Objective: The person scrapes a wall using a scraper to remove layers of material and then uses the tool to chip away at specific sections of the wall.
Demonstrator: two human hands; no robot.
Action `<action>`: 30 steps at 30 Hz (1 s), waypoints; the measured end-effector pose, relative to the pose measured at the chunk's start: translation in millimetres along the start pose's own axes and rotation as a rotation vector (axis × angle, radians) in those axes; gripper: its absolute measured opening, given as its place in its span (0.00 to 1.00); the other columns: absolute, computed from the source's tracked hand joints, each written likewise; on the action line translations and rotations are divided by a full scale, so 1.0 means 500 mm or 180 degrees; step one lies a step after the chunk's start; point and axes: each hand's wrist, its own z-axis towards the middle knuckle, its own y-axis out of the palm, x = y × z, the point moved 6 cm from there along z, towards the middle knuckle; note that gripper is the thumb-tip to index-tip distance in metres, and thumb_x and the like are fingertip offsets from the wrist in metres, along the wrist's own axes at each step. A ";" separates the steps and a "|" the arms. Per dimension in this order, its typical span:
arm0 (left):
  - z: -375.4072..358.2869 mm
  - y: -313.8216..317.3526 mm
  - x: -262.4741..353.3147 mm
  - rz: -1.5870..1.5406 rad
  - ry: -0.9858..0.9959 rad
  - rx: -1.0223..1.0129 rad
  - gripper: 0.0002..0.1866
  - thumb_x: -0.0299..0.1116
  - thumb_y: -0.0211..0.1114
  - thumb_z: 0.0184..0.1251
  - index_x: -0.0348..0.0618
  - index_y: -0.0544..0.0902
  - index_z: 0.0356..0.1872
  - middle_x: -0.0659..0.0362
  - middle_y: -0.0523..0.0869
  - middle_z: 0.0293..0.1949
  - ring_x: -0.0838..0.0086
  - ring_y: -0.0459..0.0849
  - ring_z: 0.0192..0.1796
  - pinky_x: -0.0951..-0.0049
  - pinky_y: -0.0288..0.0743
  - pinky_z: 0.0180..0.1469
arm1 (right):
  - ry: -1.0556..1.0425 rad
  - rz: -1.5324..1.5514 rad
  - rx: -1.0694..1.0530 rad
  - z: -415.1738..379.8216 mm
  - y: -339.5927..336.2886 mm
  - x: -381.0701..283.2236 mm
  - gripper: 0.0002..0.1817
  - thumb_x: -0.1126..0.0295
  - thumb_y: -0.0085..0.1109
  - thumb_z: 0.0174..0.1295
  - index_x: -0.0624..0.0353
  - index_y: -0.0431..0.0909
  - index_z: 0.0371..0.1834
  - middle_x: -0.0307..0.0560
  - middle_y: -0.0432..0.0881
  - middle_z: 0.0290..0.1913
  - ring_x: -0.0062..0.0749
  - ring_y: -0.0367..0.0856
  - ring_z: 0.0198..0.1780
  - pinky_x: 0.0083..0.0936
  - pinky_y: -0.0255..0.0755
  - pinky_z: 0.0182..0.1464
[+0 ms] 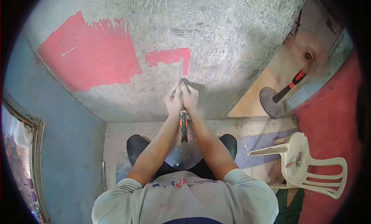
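Observation:
Both hands meet in front of a grey, scraped wall (228, 46), just below a narrow strip of pink paint (168, 57). My left hand (173, 99) and my right hand (190, 95) are closed together, fingertips pressed round a tool with a black and orange handle (183, 127). Its handle hangs down between my wrists. The tool's upper end is mostly hidden by my fingers, and a small dark tip shows at the wall under the pink strip. A larger pink patch (92, 54) lies to the upper left.
A white plastic chair (295, 162) stands at the right with a small object on its seat. Behind it is a fan on a round dark base (272, 102), by an opening. A blue wall (69, 143) and a window frame (36, 146) are at the left.

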 end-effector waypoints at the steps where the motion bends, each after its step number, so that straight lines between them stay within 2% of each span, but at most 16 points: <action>1: -0.001 0.003 -0.004 -0.0097 0.0005 0.0010 0.16 0.29 0.66 0.77 0.33 0.86 0.60 0.63 0.89 0.38 0.86 0.81 0.36 0.84 0.73 0.37 | 0.0115 -0.0033 -0.0038 0.000 0.000 0.011 0.19 0.60 0.60 0.74 0.69 0.84 0.39 0.48 0.81 0.26 0.22 0.73 0.32 0.31 0.71 0.37; 2: 0.005 0.009 -0.007 -0.0200 0.0017 0.0015 0.16 0.29 0.66 0.77 0.32 0.86 0.60 0.62 0.90 0.39 0.86 0.82 0.37 0.83 0.74 0.38 | 0.0029 0.0186 0.0063 0.011 0.001 0.013 0.19 0.60 0.60 0.74 0.70 0.83 0.37 0.47 0.79 0.25 0.21 0.72 0.32 0.30 0.70 0.36; 5: 0.021 0.062 0.120 -0.0160 0.0191 -0.0125 0.15 0.26 0.64 0.77 0.33 0.86 0.60 0.58 0.91 0.46 0.80 0.85 0.46 0.78 0.78 0.50 | -0.0576 0.0076 0.0167 0.058 -0.003 -0.085 0.21 0.58 0.58 0.73 0.70 0.82 0.36 0.60 0.83 0.28 0.40 0.76 0.27 0.40 0.72 0.37; 6: 0.026 0.068 0.143 -0.0128 0.0239 -0.0160 0.15 0.25 0.63 0.77 0.33 0.85 0.60 0.56 0.91 0.48 0.78 0.87 0.49 0.77 0.79 0.54 | -0.0389 -0.0047 0.0017 0.072 -0.001 -0.080 0.20 0.59 0.58 0.73 0.71 0.82 0.36 0.62 0.83 0.29 0.44 0.77 0.28 0.40 0.73 0.38; 9: 0.034 0.054 0.101 -0.0278 0.0242 -0.0248 0.15 0.25 0.63 0.77 0.33 0.85 0.61 0.56 0.91 0.49 0.78 0.86 0.49 0.77 0.79 0.55 | -0.0279 0.0140 0.0053 0.048 -0.006 -0.107 0.20 0.59 0.58 0.73 0.71 0.82 0.36 0.63 0.83 0.29 0.43 0.79 0.29 0.40 0.73 0.38; 10: 0.028 0.042 0.076 -0.0199 0.0194 -0.0223 0.16 0.26 0.63 0.78 0.33 0.85 0.62 0.57 0.91 0.49 0.80 0.86 0.48 0.79 0.78 0.53 | -0.0381 0.0254 0.0064 0.037 -0.004 -0.081 0.20 0.59 0.58 0.73 0.71 0.83 0.36 0.61 0.83 0.28 0.38 0.81 0.30 0.38 0.73 0.38; 13: -0.005 0.011 0.012 -0.0098 0.0052 -0.0183 0.17 0.26 0.64 0.78 0.33 0.84 0.63 0.59 0.90 0.49 0.83 0.84 0.46 0.82 0.78 0.51 | -0.0131 -0.0080 0.0062 0.003 0.002 0.027 0.20 0.61 0.58 0.75 0.71 0.81 0.35 0.47 0.76 0.23 0.22 0.71 0.30 0.31 0.69 0.35; 15: -0.003 0.005 -0.010 -0.0175 -0.0058 -0.0192 0.17 0.26 0.65 0.77 0.33 0.84 0.63 0.60 0.90 0.48 0.83 0.84 0.46 0.81 0.78 0.50 | -0.0105 0.0098 0.0093 0.008 -0.002 0.021 0.19 0.61 0.59 0.74 0.71 0.81 0.34 0.48 0.76 0.24 0.22 0.71 0.31 0.31 0.69 0.36; 17: 0.016 0.042 0.074 0.0029 0.0157 -0.0183 0.17 0.26 0.65 0.77 0.33 0.84 0.63 0.60 0.90 0.47 0.84 0.84 0.45 0.82 0.77 0.49 | -0.0071 0.0136 0.0090 0.030 -0.008 -0.053 0.19 0.62 0.59 0.74 0.71 0.82 0.34 0.47 0.76 0.24 0.20 0.70 0.32 0.30 0.69 0.36; 18: 0.022 0.056 0.112 0.0146 0.0244 -0.0168 0.17 0.25 0.65 0.77 0.33 0.84 0.63 0.60 0.91 0.46 0.84 0.84 0.44 0.82 0.77 0.48 | -0.0478 0.0202 0.0037 0.056 -0.005 -0.073 0.19 0.62 0.58 0.75 0.70 0.82 0.34 0.47 0.76 0.24 0.20 0.70 0.31 0.30 0.69 0.36; 21: 0.035 0.070 0.124 -0.0197 0.0172 -0.0195 0.17 0.25 0.64 0.77 0.32 0.84 0.63 0.60 0.91 0.45 0.84 0.84 0.43 0.83 0.77 0.46 | -0.0263 0.0264 0.0049 0.070 -0.003 -0.086 0.22 0.58 0.59 0.74 0.71 0.81 0.34 0.59 0.80 0.25 0.32 0.75 0.28 0.38 0.71 0.37; 24: 0.005 0.035 0.093 0.0476 -0.0010 -0.0184 0.17 0.24 0.64 0.77 0.32 0.84 0.62 0.59 0.91 0.45 0.84 0.84 0.44 0.84 0.77 0.47 | -0.0321 0.0028 0.0148 0.032 -0.002 -0.031 0.21 0.58 0.59 0.74 0.71 0.83 0.36 0.59 0.82 0.26 0.29 0.77 0.30 0.35 0.73 0.37; 25: 0.002 0.022 0.059 0.0293 0.0004 -0.0172 0.16 0.25 0.64 0.77 0.32 0.84 0.62 0.59 0.91 0.45 0.84 0.85 0.44 0.84 0.77 0.47 | -0.0367 0.0038 0.0155 0.015 -0.003 -0.015 0.21 0.58 0.59 0.74 0.70 0.83 0.37 0.59 0.82 0.27 0.29 0.77 0.30 0.35 0.73 0.37; 26: -0.004 0.004 0.008 0.0114 -0.0005 -0.0156 0.16 0.25 0.64 0.77 0.32 0.85 0.62 0.59 0.91 0.45 0.83 0.85 0.44 0.83 0.78 0.47 | 0.0084 0.0235 0.0079 -0.002 0.003 0.026 0.21 0.58 0.59 0.74 0.70 0.84 0.39 0.59 0.82 0.27 0.27 0.77 0.31 0.34 0.73 0.38; 28: -0.009 0.006 0.002 -0.0115 -0.0056 -0.0135 0.15 0.26 0.64 0.78 0.31 0.85 0.61 0.55 0.91 0.49 0.79 0.86 0.49 0.79 0.79 0.54 | 0.0026 0.0216 0.0113 0.001 -0.002 0.010 0.21 0.58 0.59 0.74 0.70 0.83 0.38 0.58 0.81 0.26 0.28 0.76 0.31 0.35 0.73 0.37; 30: 0.016 0.033 0.056 0.0075 0.0205 -0.0215 0.15 0.26 0.64 0.78 0.31 0.85 0.60 0.55 0.91 0.50 0.78 0.86 0.49 0.78 0.79 0.54 | -0.0292 -0.0021 0.0124 0.033 -0.004 -0.017 0.21 0.57 0.59 0.74 0.70 0.82 0.36 0.56 0.80 0.25 0.28 0.73 0.29 0.35 0.71 0.35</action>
